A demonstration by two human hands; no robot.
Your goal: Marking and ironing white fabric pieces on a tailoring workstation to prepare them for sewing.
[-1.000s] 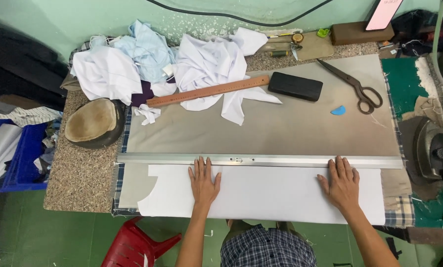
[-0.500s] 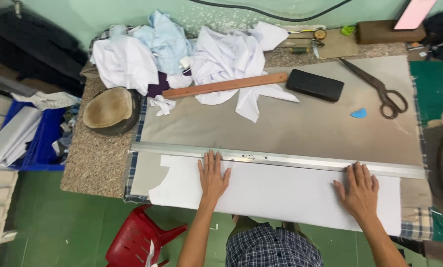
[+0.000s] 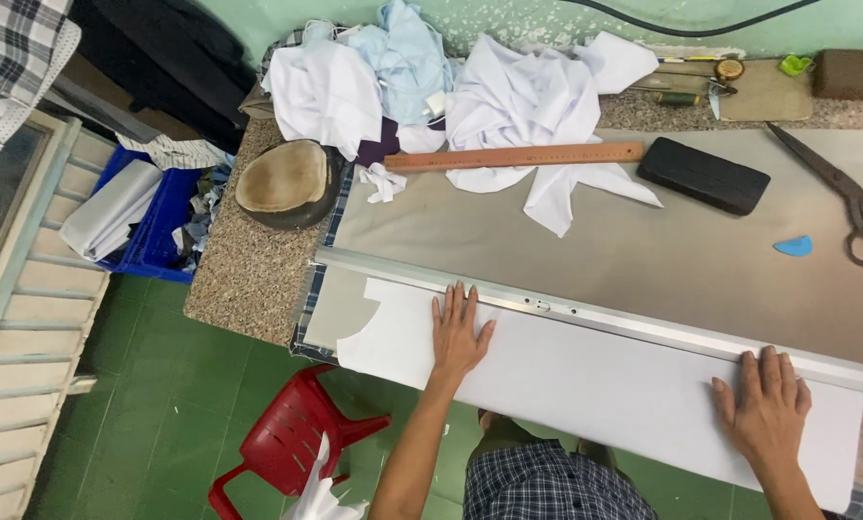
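On the near edge of the bench [image 3: 248,279], both hands are flat, palms down, fingers spread, gripping nothing. Left hand [image 3: 457,332] presses on the white pattern sheet [image 3: 595,385], fingertips touching the long metal straightedge [image 3: 586,323]. Right hand [image 3: 767,404] is flat on the same sheet further along, fingertips also at the straightedge. The sheet lies along the bench's near side, partly overhanging the edge, on top of the grey fabric [image 3: 595,250] that covers most of the surface. The straightedge runs across fabric and sheet along the sheet's far edge.

Beyond the straightedge, well apart from the hands: wooden ruler [image 3: 513,157], black block [image 3: 703,175], scissors [image 3: 850,197], blue tailor's chalk [image 3: 795,246]. White and light blue cloth pile [image 3: 470,87] at the far side, under the ruler's middle. Tan hat [image 3: 287,181] sits on the bare stone end of the bench. Red plastic chair [image 3: 292,443] on the green floor below; blue crate [image 3: 157,226] with folded cloth beside the bench.
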